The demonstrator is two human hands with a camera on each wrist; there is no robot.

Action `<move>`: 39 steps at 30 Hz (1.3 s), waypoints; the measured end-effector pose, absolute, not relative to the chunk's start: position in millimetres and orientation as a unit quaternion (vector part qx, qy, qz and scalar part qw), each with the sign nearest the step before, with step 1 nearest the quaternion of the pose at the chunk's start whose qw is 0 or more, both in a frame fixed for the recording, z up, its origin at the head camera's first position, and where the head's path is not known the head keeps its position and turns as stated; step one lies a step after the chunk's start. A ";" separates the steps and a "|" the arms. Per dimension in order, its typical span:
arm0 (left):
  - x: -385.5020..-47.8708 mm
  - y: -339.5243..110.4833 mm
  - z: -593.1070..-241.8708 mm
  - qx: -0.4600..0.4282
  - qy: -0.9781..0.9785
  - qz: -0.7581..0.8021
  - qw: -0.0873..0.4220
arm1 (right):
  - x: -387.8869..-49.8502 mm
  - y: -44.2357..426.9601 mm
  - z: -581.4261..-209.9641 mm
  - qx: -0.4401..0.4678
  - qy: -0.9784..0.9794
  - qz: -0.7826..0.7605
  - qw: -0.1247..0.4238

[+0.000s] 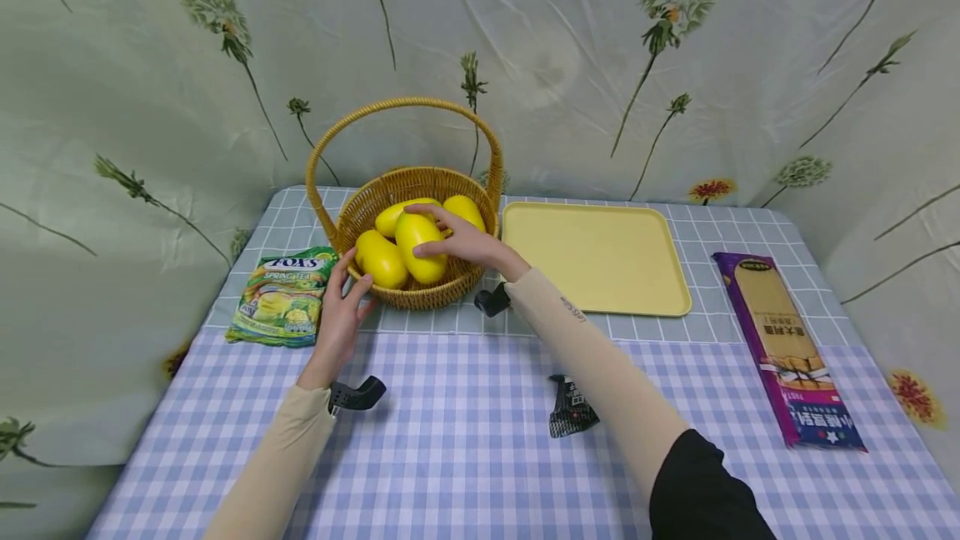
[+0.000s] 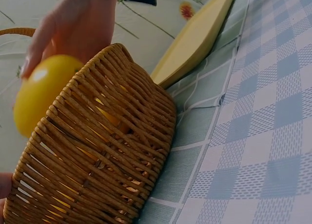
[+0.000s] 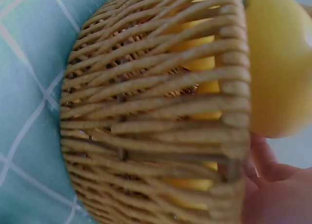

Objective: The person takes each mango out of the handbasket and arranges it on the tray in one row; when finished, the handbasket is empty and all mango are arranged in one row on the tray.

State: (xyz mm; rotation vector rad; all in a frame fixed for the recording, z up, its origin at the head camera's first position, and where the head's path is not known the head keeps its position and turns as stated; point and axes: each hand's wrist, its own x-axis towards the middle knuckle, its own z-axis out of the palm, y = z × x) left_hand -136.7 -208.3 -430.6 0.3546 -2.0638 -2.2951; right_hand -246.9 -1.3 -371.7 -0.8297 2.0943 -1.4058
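Observation:
A wicker basket point(image 1: 423, 297) with a tall handle holds several yellow mangoes point(image 1: 381, 260). My right hand point(image 1: 468, 242) curls over one mango point(image 1: 420, 248) at the basket's front, thumb on its near side and fingers over its top. The left wrist view shows that mango point(image 2: 46, 94) standing above the rim, with the right hand point(image 2: 83, 26) behind it. At the basket's left front edge, my left hand point(image 1: 345, 315) touches the rim with its fingertips. In the right wrist view the mango point(image 3: 280, 63) is beside the woven wall point(image 3: 156, 107).
A green candy bag point(image 1: 288, 298) lies left of the basket. To its right is a yellow tray point(image 1: 596, 257). A purple pasta pack point(image 1: 791, 352) lies far right, and a small black packet point(image 1: 572, 411) is partly under my right forearm.

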 end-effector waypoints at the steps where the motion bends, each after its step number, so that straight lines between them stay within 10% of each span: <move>1: -136.8 -208.0 -430.5 0.115 -0.664 -0.739 0.018 | -246.7 1.0 -370.8 -0.304 0.763 -0.518 0.237; 39: -138.9 -208.1 -430.7 0.130 -0.657 -0.743 0.023 | -258.1 144.5 -416.8 -0.172 0.833 -0.494 0.179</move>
